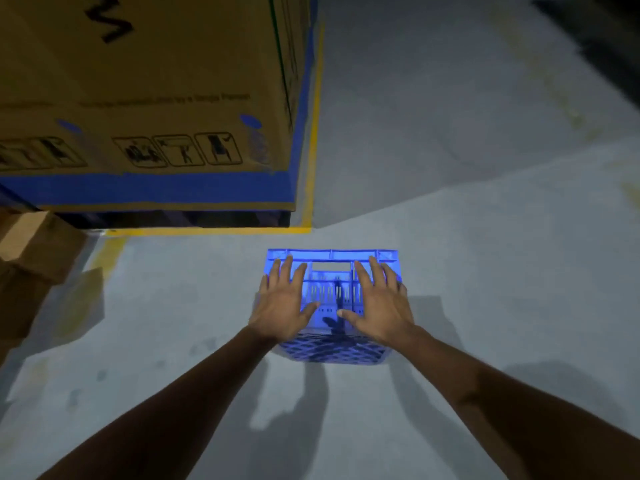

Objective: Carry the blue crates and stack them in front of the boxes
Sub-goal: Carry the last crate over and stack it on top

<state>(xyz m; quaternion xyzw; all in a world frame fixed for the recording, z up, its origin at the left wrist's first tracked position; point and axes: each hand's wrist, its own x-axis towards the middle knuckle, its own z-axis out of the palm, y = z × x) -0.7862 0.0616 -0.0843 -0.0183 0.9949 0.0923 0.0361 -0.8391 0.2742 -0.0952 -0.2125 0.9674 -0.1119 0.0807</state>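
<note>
Leftmost, a large cardboard box point(149, 98) stands on the floor point(485, 271). Near its front corner, the left hand point(282, 303) spreads straight fingers over the blue crate point(332, 292) on the floor. The right hand point(379, 306), equally flat and gripping nothing, covers its right side.

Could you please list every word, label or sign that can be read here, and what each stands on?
Black marker scrawl on the large brown cardboard box: looks like "M" or "W", cut off by the frame.
Printed line on the box: too blurred to read.
Black handling pictograms on the box: signs only, no words.
Blue oval marks on the box: blurred.
Blue plastic crate: no text visible.
</note>
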